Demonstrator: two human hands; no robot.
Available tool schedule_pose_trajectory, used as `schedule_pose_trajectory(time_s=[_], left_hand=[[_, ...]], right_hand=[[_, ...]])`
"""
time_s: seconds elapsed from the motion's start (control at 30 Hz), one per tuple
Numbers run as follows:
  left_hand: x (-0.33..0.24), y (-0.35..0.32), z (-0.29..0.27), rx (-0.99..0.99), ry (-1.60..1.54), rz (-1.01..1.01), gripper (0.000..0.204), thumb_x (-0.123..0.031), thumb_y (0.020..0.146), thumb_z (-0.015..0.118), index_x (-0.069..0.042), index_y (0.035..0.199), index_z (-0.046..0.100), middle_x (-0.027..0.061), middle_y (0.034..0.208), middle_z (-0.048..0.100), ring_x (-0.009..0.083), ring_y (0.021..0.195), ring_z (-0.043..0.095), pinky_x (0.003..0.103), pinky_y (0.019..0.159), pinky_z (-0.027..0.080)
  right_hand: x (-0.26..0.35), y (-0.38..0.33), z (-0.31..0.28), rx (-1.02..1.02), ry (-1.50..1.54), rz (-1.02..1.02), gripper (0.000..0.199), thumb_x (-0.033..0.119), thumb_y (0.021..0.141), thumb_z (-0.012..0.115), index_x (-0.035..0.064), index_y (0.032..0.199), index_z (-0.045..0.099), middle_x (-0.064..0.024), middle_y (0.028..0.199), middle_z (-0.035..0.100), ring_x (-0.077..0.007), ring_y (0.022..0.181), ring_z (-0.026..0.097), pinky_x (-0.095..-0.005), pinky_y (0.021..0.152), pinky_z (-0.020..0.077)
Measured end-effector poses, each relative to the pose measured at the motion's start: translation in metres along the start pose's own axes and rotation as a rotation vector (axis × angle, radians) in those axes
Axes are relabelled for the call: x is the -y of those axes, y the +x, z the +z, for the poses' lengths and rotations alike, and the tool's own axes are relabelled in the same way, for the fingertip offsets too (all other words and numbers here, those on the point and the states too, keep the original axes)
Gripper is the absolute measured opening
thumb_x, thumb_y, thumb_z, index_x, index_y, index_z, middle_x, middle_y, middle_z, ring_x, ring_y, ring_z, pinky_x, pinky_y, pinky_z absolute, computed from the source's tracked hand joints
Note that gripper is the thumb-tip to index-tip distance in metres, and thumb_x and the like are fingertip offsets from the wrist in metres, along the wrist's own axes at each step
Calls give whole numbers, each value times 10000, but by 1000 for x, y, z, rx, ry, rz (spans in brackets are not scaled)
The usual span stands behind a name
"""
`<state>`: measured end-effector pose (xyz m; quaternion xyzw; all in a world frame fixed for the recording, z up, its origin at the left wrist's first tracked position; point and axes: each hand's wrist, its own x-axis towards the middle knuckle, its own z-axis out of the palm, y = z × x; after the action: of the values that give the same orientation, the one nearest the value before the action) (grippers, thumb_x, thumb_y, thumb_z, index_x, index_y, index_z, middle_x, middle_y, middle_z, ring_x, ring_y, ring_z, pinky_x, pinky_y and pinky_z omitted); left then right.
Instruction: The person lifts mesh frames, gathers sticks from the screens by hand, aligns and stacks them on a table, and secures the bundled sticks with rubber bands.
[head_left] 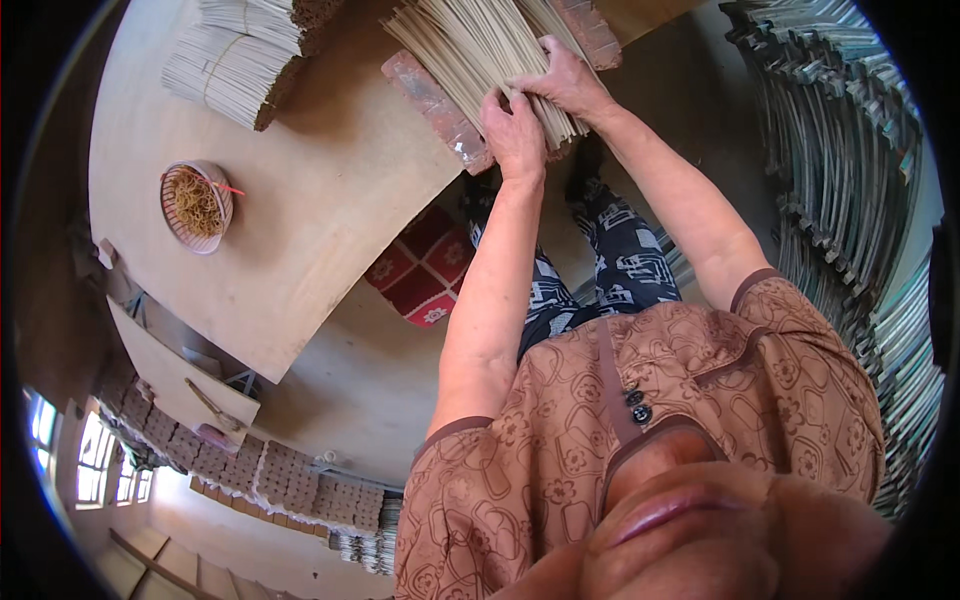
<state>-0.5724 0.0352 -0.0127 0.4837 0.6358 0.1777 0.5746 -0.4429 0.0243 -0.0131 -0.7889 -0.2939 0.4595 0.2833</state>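
A thick pile of thin pale sticks (462, 45) lies at the table's near edge, between two reddish bricks. The left brick (425, 105) is partly under view of the sticks; the right brick (592, 30) stands beyond my right hand. With fingers bent, my left hand (515, 138) grips sticks near their close ends. My right hand (568, 85) is closed round the sticks' right side, its thumb reaching over them toward the left thumb. The thumbs come close together on top. Fingers beneath the sticks are hidden.
Tied stick bundles (225, 75) lie at the table's far left. A round basket (197, 207) of rubber bands stands on the table (300, 210). Long metal-looking rods (840, 170) are stacked at right. A red patterned cloth (425, 265) shows below the table edge.
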Motion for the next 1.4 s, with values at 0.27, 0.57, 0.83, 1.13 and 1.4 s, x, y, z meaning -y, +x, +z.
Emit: schedule_pose_trajectory(time_s=[0.27, 0.57, 0.83, 1.13, 1.4], left_hand=[[-12, -10, 20, 6, -219, -129, 396, -181, 923, 573, 72, 1224, 524, 130, 1099, 619, 191, 996, 580, 305, 879, 464], [-48, -45, 36, 27, -100, 81, 515, -181, 966, 487, 99, 1367, 323, 268, 1294, 483, 352, 1203, 489, 382, 1031, 377], [-45, -92, -9, 27, -100, 185, 586, -198, 998, 421, 96, 1453, 197, 285, 1453, 318, 370, 1367, 324, 395, 1132, 259], [40, -64, -137, -134, -202, 126, 518, -210, 1032, 444, 74, 1433, 281, 167, 1386, 430, 242, 1264, 433, 328, 1067, 347], [107, 19, -182, 57, -357, 56, 557, -160, 993, 458, 74, 1455, 252, 217, 1434, 399, 272, 1316, 404, 357, 1102, 312]], right_hand=[[8, -15, -19, 191, 627, 96, 601, 287, 802, 775, -38, 1220, 491, -135, 1091, 629, -162, 964, 625, -294, 815, 531], [7, -25, -34, 178, 653, 75, 557, 252, 852, 738, -24, 1263, 483, -105, 1118, 634, -131, 1007, 611, -266, 881, 493], [45, -72, -19, 126, 492, -27, 548, 215, 825, 753, -42, 1232, 491, -117, 1097, 640, -152, 968, 610, -293, 855, 510], [80, -79, 134, 221, 237, -36, 656, 338, 747, 770, -56, 1185, 482, -250, 1049, 650, -321, 977, 661, -392, 856, 516], [45, -27, 229, 99, 175, -33, 693, 340, 745, 758, -71, 1202, 438, -289, 1061, 637, -381, 990, 653, -431, 870, 514]])
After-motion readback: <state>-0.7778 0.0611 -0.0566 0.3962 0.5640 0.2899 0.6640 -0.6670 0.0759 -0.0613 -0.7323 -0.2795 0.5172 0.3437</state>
